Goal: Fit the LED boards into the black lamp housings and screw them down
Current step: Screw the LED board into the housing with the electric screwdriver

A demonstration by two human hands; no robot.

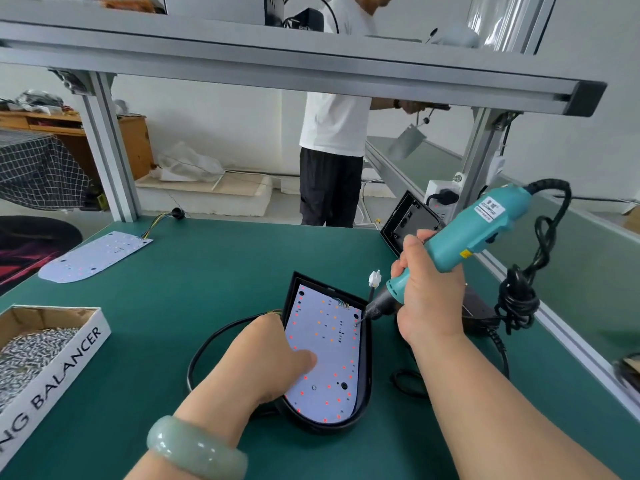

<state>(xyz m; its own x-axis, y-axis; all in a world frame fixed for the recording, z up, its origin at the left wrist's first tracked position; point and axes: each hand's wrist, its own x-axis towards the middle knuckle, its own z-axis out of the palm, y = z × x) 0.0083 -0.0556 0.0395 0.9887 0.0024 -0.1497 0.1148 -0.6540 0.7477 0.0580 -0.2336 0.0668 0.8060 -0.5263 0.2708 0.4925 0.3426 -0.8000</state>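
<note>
A black lamp housing (pixel 366 368) lies on the green mat in front of me, with a white LED board (pixel 329 344) seated inside it. My left hand (pixel 263 362) holds the housing's left edge, its thumb pressing down on the board. In my right hand (pixel 429 296) I grip a teal electric screwdriver (pixel 464 244); its bit tip touches the board's right edge near the top. A white connector (pixel 374 279) on a wire sticks up beside the housing. A second LED board (pixel 93 256) lies at the far left, and another black housing (pixel 408 220) leans at the back right.
A cardboard box of screws (pixel 41 344) sits at the left front. The screwdriver's black cable (pixel 519 296) is bundled at the right, and a black cord (pixel 207 344) loops left of the housing. An aluminium frame post (pixel 110 150) stands back left; a person (pixel 332 150) works beyond the table.
</note>
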